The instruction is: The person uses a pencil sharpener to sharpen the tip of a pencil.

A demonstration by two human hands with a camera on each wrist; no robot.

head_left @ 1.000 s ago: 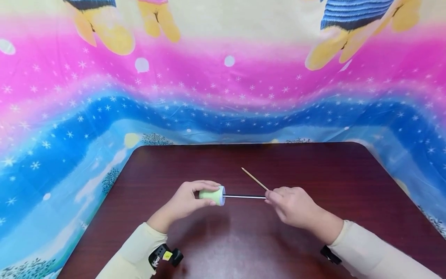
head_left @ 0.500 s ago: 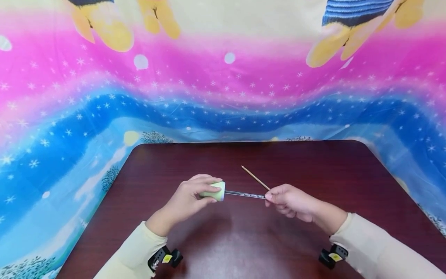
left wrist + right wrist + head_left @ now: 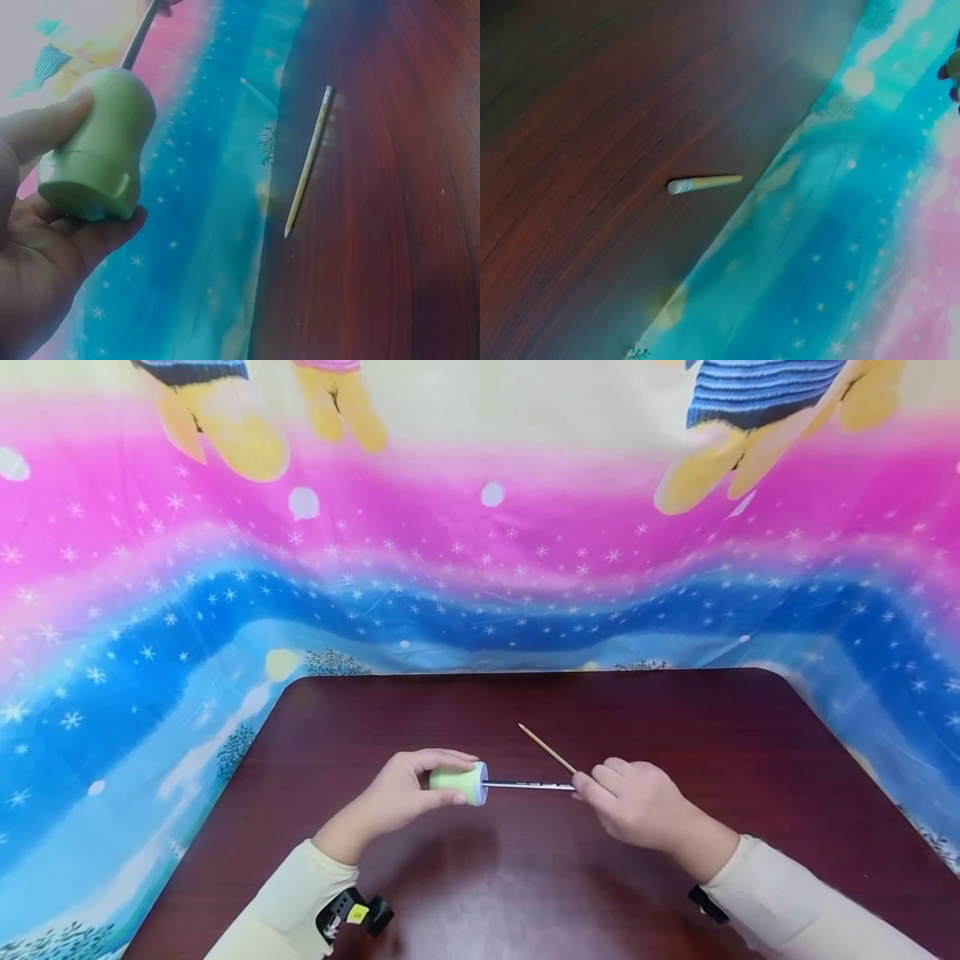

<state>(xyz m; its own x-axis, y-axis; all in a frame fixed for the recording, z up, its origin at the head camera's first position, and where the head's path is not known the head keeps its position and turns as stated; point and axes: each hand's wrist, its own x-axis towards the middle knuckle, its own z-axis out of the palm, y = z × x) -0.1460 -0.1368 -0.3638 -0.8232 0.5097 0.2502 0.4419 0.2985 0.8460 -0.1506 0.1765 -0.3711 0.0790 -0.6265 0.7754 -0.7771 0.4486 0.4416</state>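
Observation:
My left hand (image 3: 393, 793) grips a light green pencil sharpener (image 3: 452, 783) between thumb and fingers, above the table. A dark pencil (image 3: 525, 786) with pale printing runs into the sharpener's right end. Its other end is pinched in my right hand (image 3: 633, 802), knuckles up. From the left wrist view, the sharpener (image 3: 101, 142) shows a rounded body, and the pencil enters at its top. My right hand is out of its own wrist view. A second pencil (image 3: 546, 747), yellowish, lies on the table beyond my right fingers; its pale blunt end shows in the right wrist view.
The dark red-brown wooden table (image 3: 375, 710) has rounded far corners. A printed cloth (image 3: 480, 568) in pink and blue with snowflakes hangs around its back and sides. Black wrist cameras (image 3: 352, 912) sit at both sleeves.
My right hand has rolled over, its knuckles turning upward again after tilting half a second ago, and the printing on the dark pencil has shifted. The left hand keeps gripping the sharpener.

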